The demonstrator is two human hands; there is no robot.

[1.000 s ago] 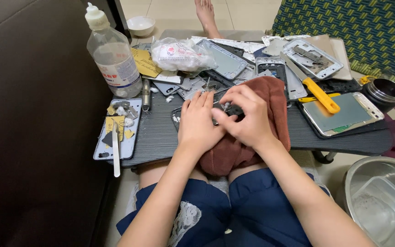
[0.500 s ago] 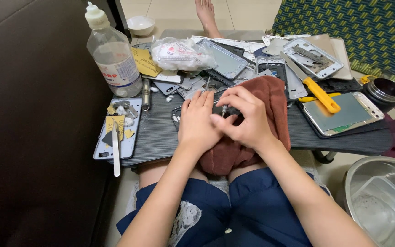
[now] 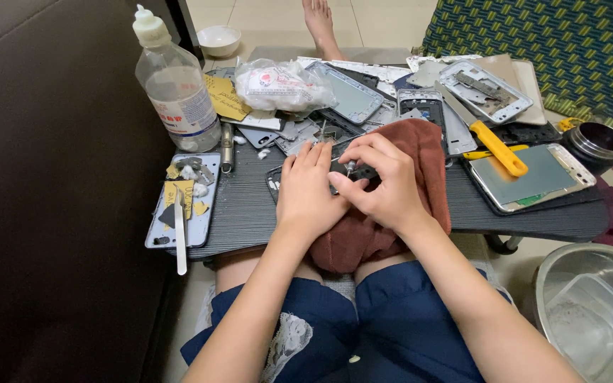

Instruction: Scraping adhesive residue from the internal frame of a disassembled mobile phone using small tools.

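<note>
The left hand (image 3: 310, 191) lies flat, fingers together and stretched forward, pressing down on a dark phone frame (image 3: 276, 186) whose rounded corner shows just left of the wrist. The right hand (image 3: 384, 181) curls over it from the other side, thumb and forefinger pinched on a small metal part (image 3: 350, 168) at the frame's upper edge; the other fingers are bent loosely. Both hands touch at the thumbs. Under and behind the right hand lies a reddish-brown cloth (image 3: 427, 159), which hangs off the near edge of the dark ribbed surface (image 3: 250, 213) onto the person's lap.

Right of the cloth, a yellow-handled tool (image 3: 494, 145) rests across a phone with a grey screen (image 3: 533, 176). Beyond the hands lie more stripped phone frames and a crumpled clear plastic bag (image 3: 282, 84). At the far left stands a clear plastic bottle (image 3: 177, 96), and near it a pale phone back cover (image 3: 179, 202) holds small scraps, with a white stick (image 3: 180, 237) across it. A metal bowl (image 3: 569, 284) sits on the floor at lower right.
</note>
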